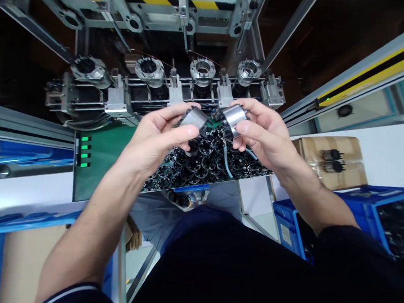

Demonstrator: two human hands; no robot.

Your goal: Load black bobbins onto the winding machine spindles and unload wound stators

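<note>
Head view: left hand (157, 135) grips metal ring (193, 118), right hand (268, 127) second ring (234, 115); gap between, tabletop edge (104, 195) nearer body (223, 256).

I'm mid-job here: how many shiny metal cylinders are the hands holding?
2: one cylinder in the left hand, the other cylinder in the right hand. Each is partly covered by its hand; anything behind the hands would be hidden.

A single head-worn camera looks forward and down, close above the wearer's left hand (156, 135) and right hand (268, 129).
</note>
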